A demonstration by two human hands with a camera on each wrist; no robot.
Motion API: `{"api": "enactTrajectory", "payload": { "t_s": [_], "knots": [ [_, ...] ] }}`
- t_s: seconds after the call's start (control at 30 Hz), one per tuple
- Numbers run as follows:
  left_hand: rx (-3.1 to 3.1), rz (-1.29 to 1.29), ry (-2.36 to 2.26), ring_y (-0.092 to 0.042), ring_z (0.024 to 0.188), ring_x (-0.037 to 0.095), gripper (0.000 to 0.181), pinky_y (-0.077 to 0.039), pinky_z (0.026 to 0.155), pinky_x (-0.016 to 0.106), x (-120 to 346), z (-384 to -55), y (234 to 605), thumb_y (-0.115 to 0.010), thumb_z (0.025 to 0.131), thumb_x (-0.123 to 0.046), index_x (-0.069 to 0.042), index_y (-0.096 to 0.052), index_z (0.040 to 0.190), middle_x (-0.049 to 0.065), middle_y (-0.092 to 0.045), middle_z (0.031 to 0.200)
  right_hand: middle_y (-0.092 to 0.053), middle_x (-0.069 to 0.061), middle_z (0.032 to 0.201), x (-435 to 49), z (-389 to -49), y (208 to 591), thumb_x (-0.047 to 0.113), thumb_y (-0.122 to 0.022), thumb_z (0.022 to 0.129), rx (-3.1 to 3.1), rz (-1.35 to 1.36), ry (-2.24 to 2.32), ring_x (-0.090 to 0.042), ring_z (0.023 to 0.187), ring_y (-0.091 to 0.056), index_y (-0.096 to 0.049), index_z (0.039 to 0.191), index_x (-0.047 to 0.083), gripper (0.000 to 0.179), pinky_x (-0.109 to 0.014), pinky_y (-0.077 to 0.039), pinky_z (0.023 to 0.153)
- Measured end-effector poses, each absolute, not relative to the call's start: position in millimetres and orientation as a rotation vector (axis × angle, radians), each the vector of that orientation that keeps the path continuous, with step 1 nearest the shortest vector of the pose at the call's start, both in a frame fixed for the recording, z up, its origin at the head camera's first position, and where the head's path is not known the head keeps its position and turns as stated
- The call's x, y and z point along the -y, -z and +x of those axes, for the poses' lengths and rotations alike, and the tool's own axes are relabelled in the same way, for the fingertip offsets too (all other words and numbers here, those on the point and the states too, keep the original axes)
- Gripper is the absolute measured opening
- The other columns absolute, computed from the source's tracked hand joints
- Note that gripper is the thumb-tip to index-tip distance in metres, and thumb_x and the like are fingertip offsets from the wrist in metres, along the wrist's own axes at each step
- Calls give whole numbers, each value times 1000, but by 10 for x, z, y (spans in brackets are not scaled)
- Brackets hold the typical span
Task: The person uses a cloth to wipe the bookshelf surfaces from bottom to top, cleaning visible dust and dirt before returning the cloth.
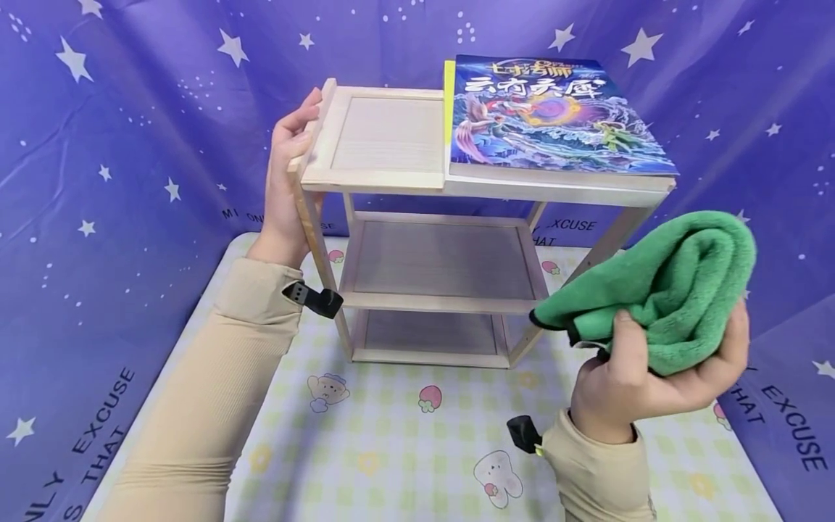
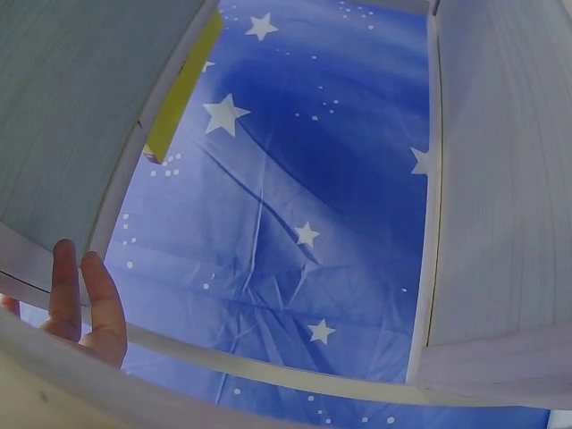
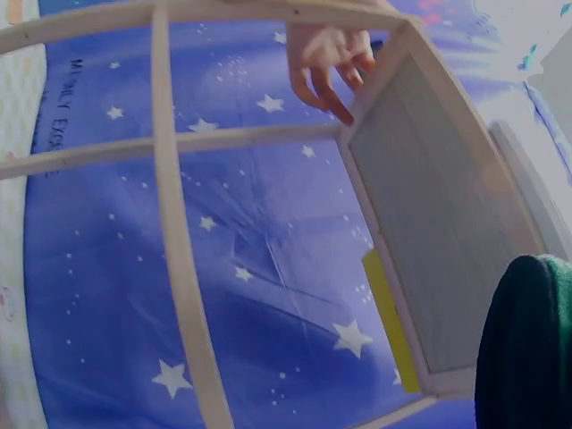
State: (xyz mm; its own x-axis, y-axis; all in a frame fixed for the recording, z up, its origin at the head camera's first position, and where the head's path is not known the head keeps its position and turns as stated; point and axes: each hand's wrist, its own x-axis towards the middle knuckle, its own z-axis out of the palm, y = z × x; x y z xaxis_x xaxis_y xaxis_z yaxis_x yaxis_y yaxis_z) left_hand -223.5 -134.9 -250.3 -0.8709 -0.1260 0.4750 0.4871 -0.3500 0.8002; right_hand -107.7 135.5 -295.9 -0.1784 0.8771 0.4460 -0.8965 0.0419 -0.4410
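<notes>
A light wooden three-tier shelf (image 1: 391, 138) stands upright in the middle of the head view. My left hand (image 1: 280, 181) grips the left end of its top tier; in the left wrist view, fingertips (image 2: 100, 299) show at the underside of that tier. Off the shelf's right front corner, my right hand (image 1: 662, 384) holds a folded green towel (image 1: 685, 290) in the air, thumb on the near side and fingers beneath. Part of the towel (image 3: 532, 340) also shows dark at the right wrist view's edge.
A blue illustrated book (image 1: 554, 123) lies on the right half of the top tier, with a yellow edge (image 1: 449, 109) along its left side. The shelf stands on a checked tablecloth (image 1: 404, 442). Purple star-patterned cloth (image 1: 163, 138) hangs behind and at both sides.
</notes>
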Motion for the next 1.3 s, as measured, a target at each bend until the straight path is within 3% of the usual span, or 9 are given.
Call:
{"api": "enactTrajectory", "payload": {
  "t_s": [0.23,0.47,0.57,0.73,0.8,0.87,0.97,1.13,1.3],
  "knots": [
    [1508,-465,2266,-38,143,14,25,-36,113,30,1345,-2216,2484,-37,96,-18,-15,-49,117,1,-33,159,-51,-21,135,-1444,-1221,2804,-25,-41,61,771,25,-1746,-34,119,-52,-42,132,-8,72,-39,-46,96],
    [1508,-485,2246,-37,144,16,25,-35,113,30,1341,-2246,2512,-37,96,-17,-16,-49,118,5,-31,160,-36,-8,153,-1465,-1304,2850,-27,-45,66,981,85,-1845,-22,130,-47,-16,154,-1,95,-36,-44,100],
    [1499,-489,2247,-37,144,16,25,-35,112,30,1338,-2250,2517,-38,95,-18,-16,-50,117,5,-31,160,-29,-6,159,-1488,-1300,2917,-21,-48,74,1056,124,-1861,-18,137,-41,-10,156,-1,92,-34,-40,107],
    [1454,-492,2273,-38,143,16,24,-36,111,30,1332,-2247,2504,-39,94,-18,-16,-52,114,3,-34,158,-35,-14,158,-1552,-1310,2946,-3,-40,95,1048,121,-1820,-15,145,-35,-38,145,-9,51,-28,-29,118],
    [1440,-491,2288,-39,142,16,24,-36,111,30,1331,-2247,2502,-38,94,-17,-16,-52,114,2,-35,157,-42,-17,153,-1592,-1321,2918,-4,-37,98,1007,86,-1821,-16,144,-38,-51,136,-8,41,-28,-32,116],
    [1430,-493,2292,-39,142,16,23,-35,111,29,1331,-2245,2498,-38,94,-16,-15,-52,113,3,-36,157,-48,-19,146,-1632,-1339,2885,-9,-40,96,989,75,-1834,-19,140,-43,-54,130,-8,37,-29,-37,113],
    [1425,-490,2303,-40,142,15,23,-36,110,28,1329,-2238,2494,-38,95,-15,-15,-52,112,3,-36,157,-47,-18,143,-1692,-1375,2861,-11,-50,91,1025,99,-1861,-23,134,-46,-46,136,-6,46,-33,-41,109],
    [1417,-490,2315,-40,142,15,23,-36,110,28,1329,-2239,2490,-38,95,-15,-14,-53,113,2,-37,157,-35,-8,155,-1726,-1444,2810,-13,-48,91,1092,140,-1892,-18,136,-45,-25,153,-2,67,-34,-41,110],
    [1410,-492,2308,-40,142,16,24,-37,109,28,1326,-2246,2493,-38,94,-15,-14,-53,113,4,-35,157,-42,-6,151,-1760,-1517,2742,-12,-45,92,1123,71,-1888,-21,130,-49,-35,150,2,61,-34,-46,104]
  ]
}}
